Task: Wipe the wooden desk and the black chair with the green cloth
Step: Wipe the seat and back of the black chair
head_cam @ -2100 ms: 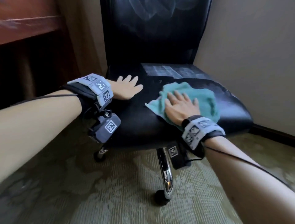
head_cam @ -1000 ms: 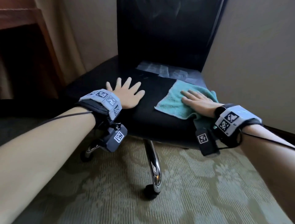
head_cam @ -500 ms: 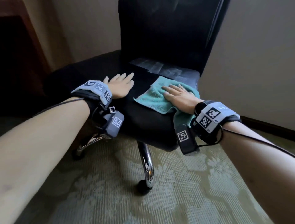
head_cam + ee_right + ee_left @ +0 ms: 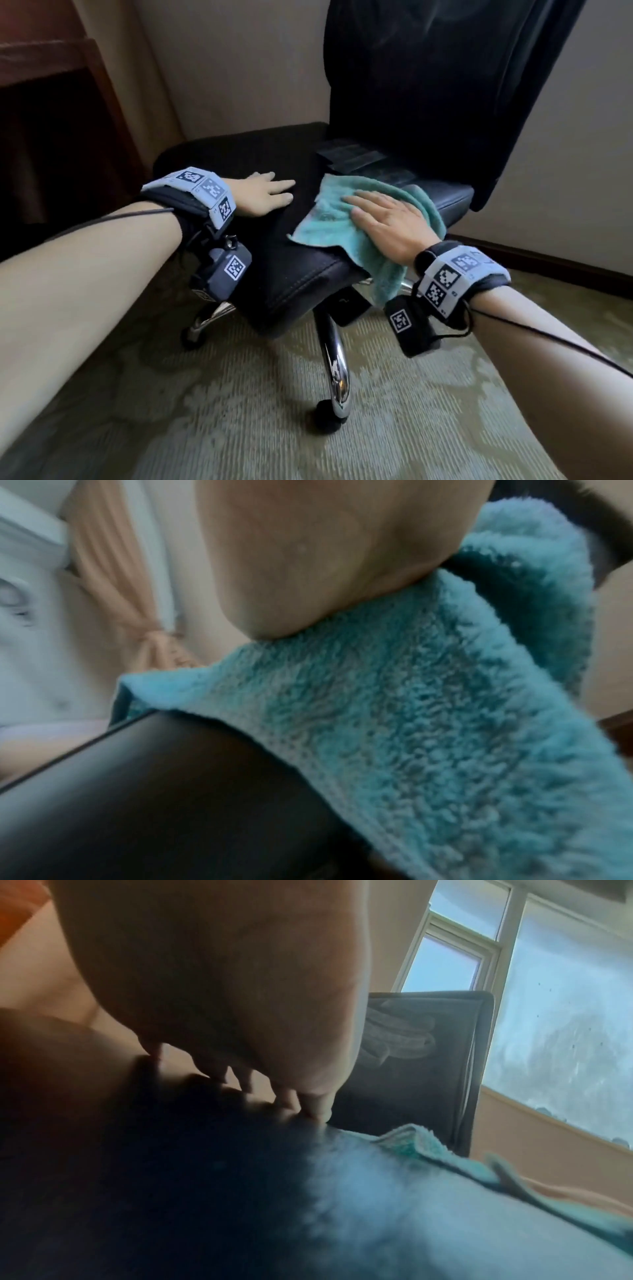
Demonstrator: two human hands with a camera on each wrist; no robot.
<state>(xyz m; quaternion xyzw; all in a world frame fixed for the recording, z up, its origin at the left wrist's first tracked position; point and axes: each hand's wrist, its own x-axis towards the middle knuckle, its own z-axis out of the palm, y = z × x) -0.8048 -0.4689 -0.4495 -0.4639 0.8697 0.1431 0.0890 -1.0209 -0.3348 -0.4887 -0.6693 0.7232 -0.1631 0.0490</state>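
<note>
The black chair (image 4: 274,274) stands in the room's corner, its seat turned with one corner toward me. The green cloth (image 4: 329,222) lies spread on the seat, one end hanging over the front right edge. My right hand (image 4: 387,222) presses flat on the cloth with straight fingers. My left hand (image 4: 263,195) rests flat on the bare seat to the cloth's left, fingers straight. In the right wrist view the palm (image 4: 308,561) bears down on the fluffy cloth (image 4: 411,723) over the seat edge (image 4: 171,777). The left wrist view shows fingertips (image 4: 315,1104) touching the seat (image 4: 308,1204) beside the cloth (image 4: 411,1142).
The wooden desk (image 4: 51,68) is at the far left. The chair's tall backrest (image 4: 428,85) rises behind the seat, close to the beige walls. A chrome leg with a castor (image 4: 337,377) reaches toward me over the patterned carpet (image 4: 239,411). A dark skirting board (image 4: 548,257) runs along the right wall.
The seat has swivelled so a corner now points at me. My right hand has slid the cloth left across the seat. My left hand stays flat on the seat.
</note>
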